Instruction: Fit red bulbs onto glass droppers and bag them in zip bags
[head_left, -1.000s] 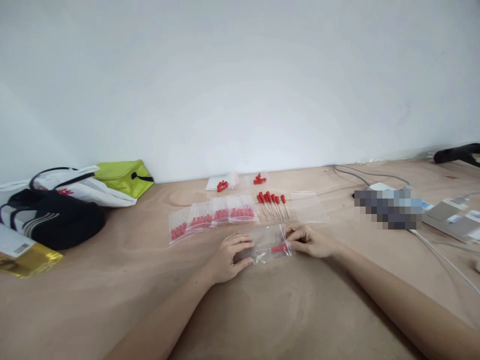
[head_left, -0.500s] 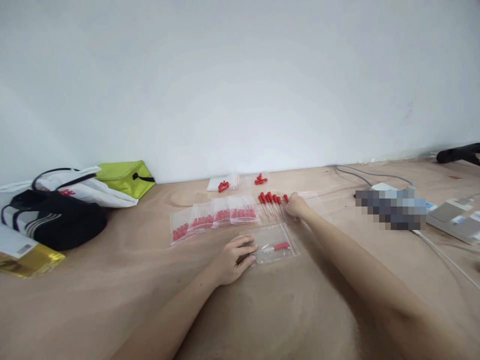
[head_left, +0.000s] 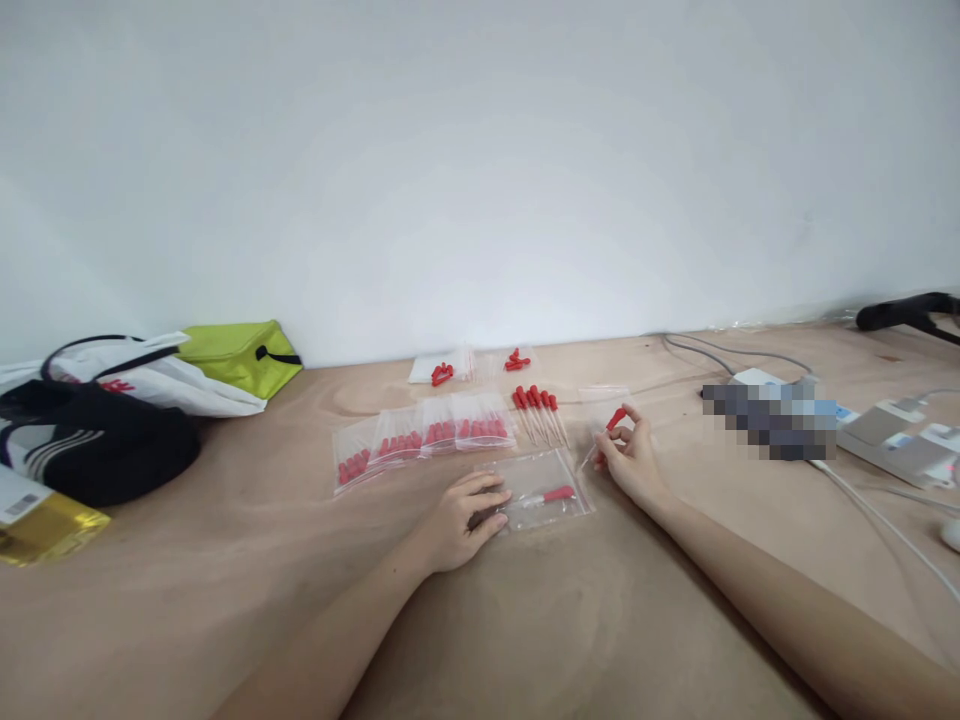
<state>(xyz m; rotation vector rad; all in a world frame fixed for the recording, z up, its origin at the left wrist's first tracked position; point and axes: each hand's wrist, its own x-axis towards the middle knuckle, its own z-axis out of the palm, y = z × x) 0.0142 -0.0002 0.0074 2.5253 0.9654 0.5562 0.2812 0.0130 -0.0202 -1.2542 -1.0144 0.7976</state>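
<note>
My left hand (head_left: 469, 520) is closed lightly on the left end of a clear zip-lock bag (head_left: 529, 470), its fingers curved over the edge. Inside that bag lies one dropper with a red rubber bulb (head_left: 558, 494). Over to the right, my right hand (head_left: 628, 455) pinches another red-bulbed dropper (head_left: 615, 418), bulb up and thin tube slanting down to the left. Between the hands and the wall, several loose droppers (head_left: 536, 398) lie fanned side by side. A row of filled zip-lock bags (head_left: 441, 410) overlaps on the left, red bulbs showing through.
Near the wall are two bags with loose red bulbs (head_left: 442, 374). A flat clear bag (head_left: 592, 395) lies behind my right hand. A black bag (head_left: 127, 450) and a lime-green bag (head_left: 244, 355) sit left. Cables (head_left: 885, 510) and a pixelated area are right.
My right hand has drawn back toward me and to the right, bringing one dropper away from the loose row. My left hand stays on the bag. The view has shifted slightly.
</note>
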